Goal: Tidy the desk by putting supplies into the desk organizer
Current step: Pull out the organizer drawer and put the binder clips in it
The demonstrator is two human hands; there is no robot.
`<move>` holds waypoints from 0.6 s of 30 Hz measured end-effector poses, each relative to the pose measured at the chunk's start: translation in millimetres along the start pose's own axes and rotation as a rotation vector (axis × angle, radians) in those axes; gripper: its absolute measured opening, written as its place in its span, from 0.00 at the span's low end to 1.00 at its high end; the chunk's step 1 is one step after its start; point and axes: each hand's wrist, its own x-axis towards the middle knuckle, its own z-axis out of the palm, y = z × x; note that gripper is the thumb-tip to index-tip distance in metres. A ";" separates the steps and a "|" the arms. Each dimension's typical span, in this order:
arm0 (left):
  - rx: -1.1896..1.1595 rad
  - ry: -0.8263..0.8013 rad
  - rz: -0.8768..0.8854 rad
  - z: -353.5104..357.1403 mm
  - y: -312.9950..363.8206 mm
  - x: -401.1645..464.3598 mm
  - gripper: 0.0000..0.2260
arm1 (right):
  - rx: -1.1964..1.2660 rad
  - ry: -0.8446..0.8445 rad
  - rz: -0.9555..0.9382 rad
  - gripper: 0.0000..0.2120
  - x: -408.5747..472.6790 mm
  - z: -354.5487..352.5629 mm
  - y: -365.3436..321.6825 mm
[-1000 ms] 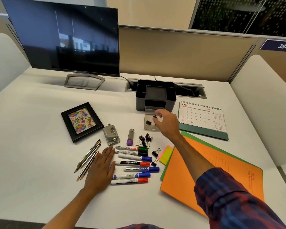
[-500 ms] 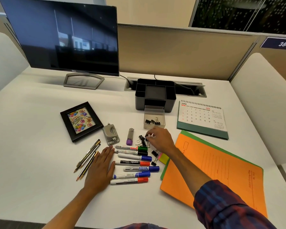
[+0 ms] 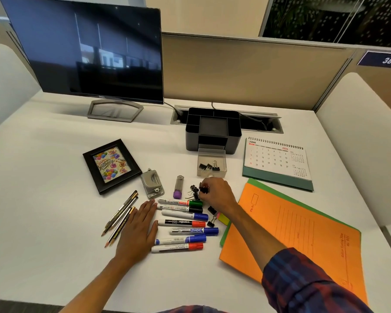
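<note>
A black desk organizer [image 3: 213, 134] stands mid-desk, its clear drawer [image 3: 212, 163] pulled out in front with three black binder clips inside. My right hand [image 3: 217, 195] pinches a black binder clip [image 3: 204, 190] just in front of the drawer, beside a small pile of loose clips [image 3: 194, 192]. Two more clips [image 3: 211, 215] lie nearer me. My left hand [image 3: 137, 233] rests flat on the desk between the pencils [image 3: 120, 216] and a row of several markers [image 3: 183, 224].
A monitor [image 3: 88, 53] stands back left. A framed birthday picture [image 3: 112, 166], a metal punch [image 3: 151, 185] and a purple-capped item [image 3: 178, 188] lie left of the clips. A desk calendar [image 3: 278, 163], sticky notes [image 3: 222, 219] and orange and green folders [image 3: 298, 231] lie right.
My right hand came back from the clear drawer, where it left a clip, down to the loose pile and has closed on another binder clip. My left hand has stayed flat.
</note>
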 end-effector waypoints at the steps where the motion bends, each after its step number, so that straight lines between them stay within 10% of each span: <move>1: 0.001 0.002 0.000 -0.1 0.4 -0.1 0.28 | 0.009 0.013 -0.003 0.10 0.9 -2.2 -0.6; 18: -0.014 0.015 -0.002 -1.5 1.2 -0.1 0.28 | 0.081 0.305 0.000 0.16 40.9 -48.6 2.5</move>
